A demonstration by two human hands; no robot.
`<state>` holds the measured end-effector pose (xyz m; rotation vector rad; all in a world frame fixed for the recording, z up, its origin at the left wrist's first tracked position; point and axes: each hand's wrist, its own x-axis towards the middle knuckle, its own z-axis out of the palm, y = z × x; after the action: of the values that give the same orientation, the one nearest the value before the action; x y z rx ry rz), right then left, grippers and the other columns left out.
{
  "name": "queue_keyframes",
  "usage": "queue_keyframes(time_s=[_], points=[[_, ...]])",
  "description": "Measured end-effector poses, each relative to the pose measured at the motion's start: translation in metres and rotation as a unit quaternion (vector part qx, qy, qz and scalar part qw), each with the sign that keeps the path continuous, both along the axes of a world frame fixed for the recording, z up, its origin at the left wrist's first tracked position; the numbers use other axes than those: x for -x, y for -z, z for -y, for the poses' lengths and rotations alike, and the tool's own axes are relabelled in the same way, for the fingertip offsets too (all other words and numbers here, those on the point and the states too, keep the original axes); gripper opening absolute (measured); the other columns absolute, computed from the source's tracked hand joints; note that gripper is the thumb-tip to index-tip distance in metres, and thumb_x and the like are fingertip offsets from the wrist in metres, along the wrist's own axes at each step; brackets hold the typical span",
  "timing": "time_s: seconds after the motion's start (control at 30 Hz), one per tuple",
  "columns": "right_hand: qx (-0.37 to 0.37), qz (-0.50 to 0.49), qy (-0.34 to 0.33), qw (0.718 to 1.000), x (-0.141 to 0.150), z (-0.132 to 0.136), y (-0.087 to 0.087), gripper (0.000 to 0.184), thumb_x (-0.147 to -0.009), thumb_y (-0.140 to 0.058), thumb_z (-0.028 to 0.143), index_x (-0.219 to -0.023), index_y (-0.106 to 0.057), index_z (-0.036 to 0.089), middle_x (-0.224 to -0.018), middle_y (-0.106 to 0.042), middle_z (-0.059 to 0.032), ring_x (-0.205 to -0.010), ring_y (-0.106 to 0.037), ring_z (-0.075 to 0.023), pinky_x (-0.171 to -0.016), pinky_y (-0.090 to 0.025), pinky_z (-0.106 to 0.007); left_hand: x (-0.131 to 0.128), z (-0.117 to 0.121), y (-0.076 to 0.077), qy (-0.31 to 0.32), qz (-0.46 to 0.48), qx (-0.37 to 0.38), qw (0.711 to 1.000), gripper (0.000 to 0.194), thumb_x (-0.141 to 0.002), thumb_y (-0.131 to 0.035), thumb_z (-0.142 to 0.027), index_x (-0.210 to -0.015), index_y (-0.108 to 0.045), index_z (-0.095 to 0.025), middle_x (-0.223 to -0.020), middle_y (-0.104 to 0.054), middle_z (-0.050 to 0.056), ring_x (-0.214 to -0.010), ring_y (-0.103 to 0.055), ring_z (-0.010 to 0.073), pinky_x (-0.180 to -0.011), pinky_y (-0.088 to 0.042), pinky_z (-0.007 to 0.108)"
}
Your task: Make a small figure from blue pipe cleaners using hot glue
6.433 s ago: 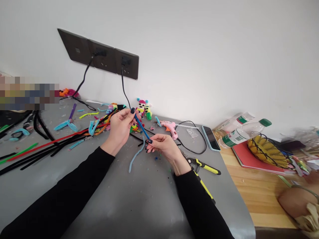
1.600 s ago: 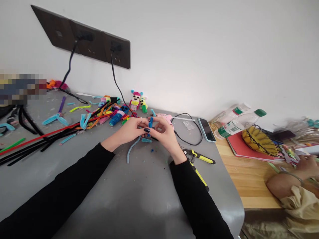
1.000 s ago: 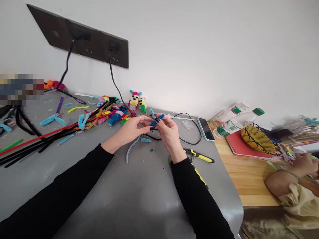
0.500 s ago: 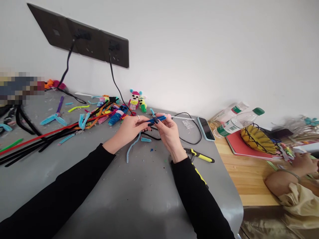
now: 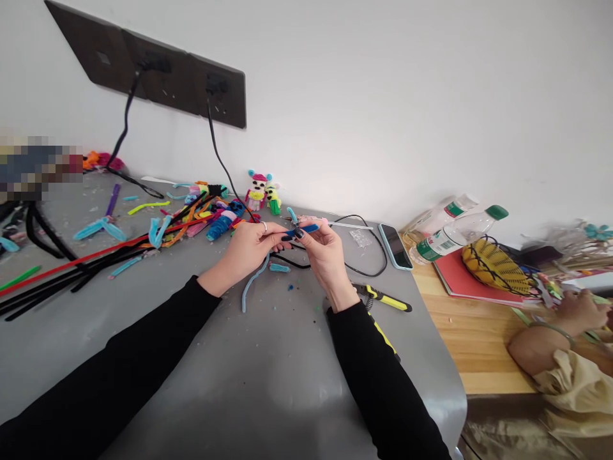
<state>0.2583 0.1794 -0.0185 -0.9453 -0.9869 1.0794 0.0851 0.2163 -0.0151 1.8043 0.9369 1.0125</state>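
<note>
Above the grey tabletop, my left hand (image 5: pixel 256 246) and my right hand (image 5: pixel 325 252) meet, both closed on a short dark-blue pipe cleaner piece (image 5: pixel 308 229). The fingertips pinch it from either side, with dark nails showing. A light-blue pipe cleaner end (image 5: pixel 292 216) sticks up just behind the fingers. Below my left hand a long light-blue pipe cleaner (image 5: pixel 253 284) hangs or lies, curved; where its top ends is hidden. A short light-blue piece (image 5: pixel 280 268) lies under the hands. Yellow-and-black pliers (image 5: pixel 387 301) rest beside my right wrist.
Finished pipe cleaner dolls (image 5: pixel 258 190) stand by the wall. Loose pipe cleaners (image 5: pixel 119 252) cover the left side. At the right are a phone (image 5: pixel 395 246), plastic bottles (image 5: pixel 443 243), a yellow basket (image 5: pixel 495 265) and another person's hand (image 5: pixel 582 312). Black cables (image 5: pixel 218 150) hang from the sockets.
My hands stay almost in place, with the dark-blue piece turned slightly between the fingers. The view has shifted a little. At the right, the other person's hand has moved slightly.
</note>
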Motion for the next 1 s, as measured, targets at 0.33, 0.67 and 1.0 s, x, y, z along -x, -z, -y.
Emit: queue_keyframes(time_s=[0.33, 0.67, 1.0], points=[[-0.055, 0.181, 0.019, 0.982, -0.008, 0.007, -0.010, 0.020, -0.081, -0.083, 0.040, -0.083, -0.071, 0.024, -0.087, -0.071, -0.0026, -0.080, -0.066, -0.0184, -0.077, -0.058, -0.034, 0.007, -0.008, 0.003, 0.002, -0.060, -0.036, 0.998, 0.032, -0.092, -0.057, -0.039, -0.093, -0.083, -0.020, -0.080, -0.082, 0.005, -0.071, -0.075, 0.0216, -0.068, -0.057, 0.029], [-0.091, 0.337, 0.011, 0.937, -0.020, 0.003, 0.000, 0.017, -0.094, -0.069, 0.036, -0.093, -0.083, 0.028, -0.076, -0.074, -0.0025, -0.066, -0.065, -0.0193, -0.071, -0.055, -0.035, 0.014, -0.011, 0.002, -0.031, -0.086, -0.070, 0.993, 0.031, -0.092, -0.062, -0.039, -0.107, -0.086, -0.025, -0.101, -0.085, 0.004, -0.082, -0.077, 0.0224, -0.081, -0.060, 0.031], [-0.118, 0.364, 0.005, 0.924, -0.020, 0.003, 0.003, 0.021, -0.097, -0.067, 0.039, -0.100, -0.085, 0.029, -0.073, -0.072, -0.0025, -0.065, -0.062, -0.0192, -0.073, -0.053, -0.035, 0.012, -0.007, -0.001, -0.052, 0.015, -0.037, 0.998, 0.027, -0.087, -0.068, -0.040, -0.093, -0.086, -0.021, -0.086, -0.083, 0.005, -0.074, -0.075, 0.0203, -0.075, -0.063, 0.030]])
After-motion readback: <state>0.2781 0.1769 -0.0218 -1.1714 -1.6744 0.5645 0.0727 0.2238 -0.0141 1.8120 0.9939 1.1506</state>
